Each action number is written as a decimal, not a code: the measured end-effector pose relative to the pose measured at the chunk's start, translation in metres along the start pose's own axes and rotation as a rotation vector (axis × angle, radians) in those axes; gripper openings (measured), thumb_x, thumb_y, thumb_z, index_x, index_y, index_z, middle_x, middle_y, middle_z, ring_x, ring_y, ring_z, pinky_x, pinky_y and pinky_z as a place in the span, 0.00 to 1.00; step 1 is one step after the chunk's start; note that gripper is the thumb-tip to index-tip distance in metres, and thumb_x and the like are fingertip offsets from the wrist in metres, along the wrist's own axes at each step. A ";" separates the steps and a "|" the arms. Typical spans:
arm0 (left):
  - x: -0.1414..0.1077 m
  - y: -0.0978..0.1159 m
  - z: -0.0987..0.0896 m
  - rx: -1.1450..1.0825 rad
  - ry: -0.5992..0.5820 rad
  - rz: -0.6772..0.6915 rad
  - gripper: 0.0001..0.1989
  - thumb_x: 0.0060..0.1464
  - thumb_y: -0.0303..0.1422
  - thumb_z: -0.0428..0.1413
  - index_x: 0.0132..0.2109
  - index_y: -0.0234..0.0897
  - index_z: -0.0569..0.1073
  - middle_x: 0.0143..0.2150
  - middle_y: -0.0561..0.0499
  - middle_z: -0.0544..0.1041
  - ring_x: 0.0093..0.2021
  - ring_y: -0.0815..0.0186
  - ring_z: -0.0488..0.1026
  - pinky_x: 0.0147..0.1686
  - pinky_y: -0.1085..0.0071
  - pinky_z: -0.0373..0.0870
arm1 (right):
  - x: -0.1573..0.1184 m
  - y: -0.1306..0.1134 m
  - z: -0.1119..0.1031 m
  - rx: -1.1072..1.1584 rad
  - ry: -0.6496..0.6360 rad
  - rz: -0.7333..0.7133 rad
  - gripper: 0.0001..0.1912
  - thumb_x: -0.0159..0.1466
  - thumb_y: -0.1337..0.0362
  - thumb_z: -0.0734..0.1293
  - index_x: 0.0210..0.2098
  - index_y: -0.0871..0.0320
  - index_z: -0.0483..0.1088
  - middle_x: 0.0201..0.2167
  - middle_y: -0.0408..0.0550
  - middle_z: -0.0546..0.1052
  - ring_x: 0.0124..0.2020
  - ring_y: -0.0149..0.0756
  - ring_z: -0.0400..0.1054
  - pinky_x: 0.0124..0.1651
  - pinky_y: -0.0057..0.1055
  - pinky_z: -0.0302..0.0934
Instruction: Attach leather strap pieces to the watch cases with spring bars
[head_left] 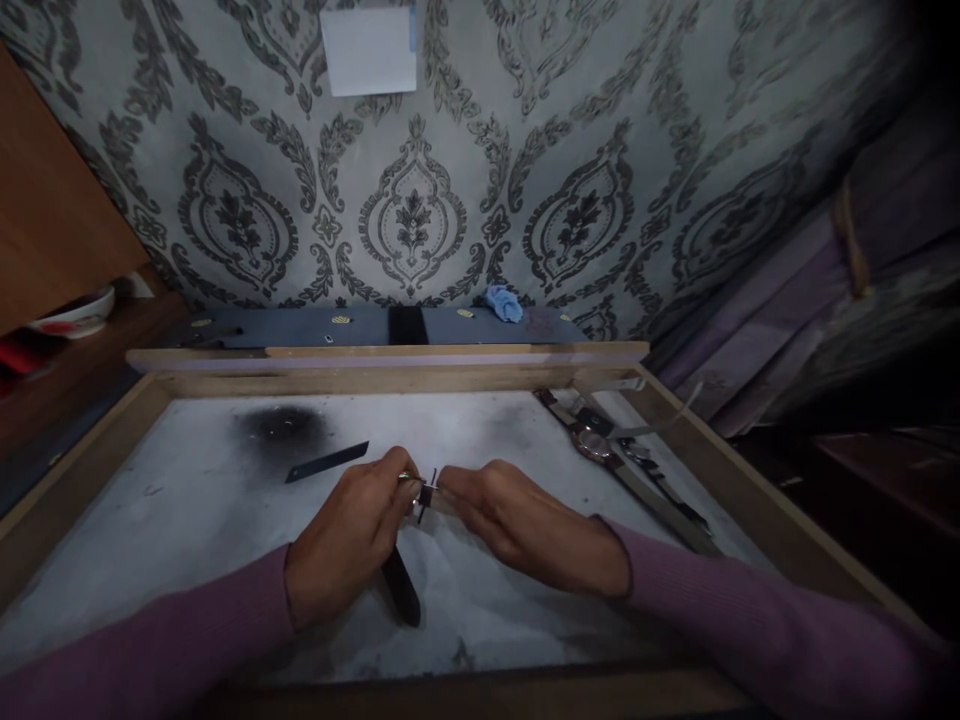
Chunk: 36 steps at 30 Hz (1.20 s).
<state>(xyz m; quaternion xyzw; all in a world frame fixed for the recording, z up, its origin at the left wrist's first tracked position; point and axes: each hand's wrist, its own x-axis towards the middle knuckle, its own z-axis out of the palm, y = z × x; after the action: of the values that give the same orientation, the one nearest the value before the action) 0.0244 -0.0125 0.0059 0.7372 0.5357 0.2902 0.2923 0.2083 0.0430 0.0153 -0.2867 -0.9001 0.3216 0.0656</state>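
Observation:
Over the white tray bottom, my left hand (pixel 349 535) is closed, with a shiny metal bit showing at its fingertips. From beneath it a dark watch strap (pixel 402 588) hangs toward me. My right hand (pixel 517 520) is closed too, its fingertips meeting a thin, pale piece whose kind I cannot make out. Between both sets of fingers sits a small dark piece with a thin crossing bar (pixel 427 495). Beyond my left hand lies a flat dark blade-like strip (pixel 327 461) with a hole near one end.
A wooden rim (pixel 390 378) borders the shallow tray. On its right side lie a brown-strapped watch (pixel 595 444) and a smaller dark watch (pixel 639 452). Behind the tray, a blue crumpled cloth (pixel 504 304) rests by the patterned wall. A bowl (pixel 79 312) stands on the left shelf.

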 end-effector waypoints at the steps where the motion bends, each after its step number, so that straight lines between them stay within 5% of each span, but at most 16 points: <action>1: 0.000 0.000 0.000 -0.008 -0.002 -0.001 0.10 0.62 0.29 0.42 0.31 0.38 0.61 0.23 0.57 0.62 0.25 0.68 0.62 0.28 0.70 0.56 | 0.000 0.000 -0.001 -0.029 -0.004 0.001 0.09 0.62 0.74 0.56 0.26 0.57 0.54 0.17 0.35 0.55 0.17 0.23 0.47 0.23 0.25 0.40; 18: 0.007 -0.005 -0.001 -0.087 -0.067 -0.054 0.12 0.62 0.33 0.43 0.30 0.37 0.63 0.23 0.56 0.65 0.24 0.68 0.63 0.27 0.71 0.58 | 0.003 0.007 0.001 -0.301 -0.062 -0.059 0.09 0.64 0.73 0.54 0.34 0.62 0.64 0.18 0.39 0.61 0.18 0.26 0.48 0.23 0.26 0.40; 26: 0.014 -0.009 -0.011 -0.481 -0.240 -0.224 0.03 0.51 0.30 0.52 0.33 0.35 0.67 0.22 0.56 0.69 0.24 0.69 0.67 0.25 0.73 0.60 | 0.004 0.010 0.006 -0.222 0.012 -0.026 0.08 0.63 0.75 0.55 0.29 0.59 0.58 0.16 0.34 0.51 0.16 0.24 0.45 0.22 0.27 0.37; 36: 0.015 -0.022 -0.009 -0.756 -0.264 -0.356 0.08 0.46 0.33 0.60 0.32 0.32 0.72 0.24 0.51 0.74 0.22 0.72 0.64 0.20 0.76 0.53 | 0.003 0.013 0.009 -0.056 0.052 -0.059 0.09 0.65 0.70 0.52 0.28 0.56 0.54 0.18 0.37 0.56 0.18 0.25 0.49 0.24 0.27 0.42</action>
<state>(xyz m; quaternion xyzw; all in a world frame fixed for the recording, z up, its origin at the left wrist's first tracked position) 0.0079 0.0081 -0.0024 0.5053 0.4684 0.3143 0.6531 0.2093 0.0478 -0.0003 -0.2698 -0.9148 0.2865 0.0903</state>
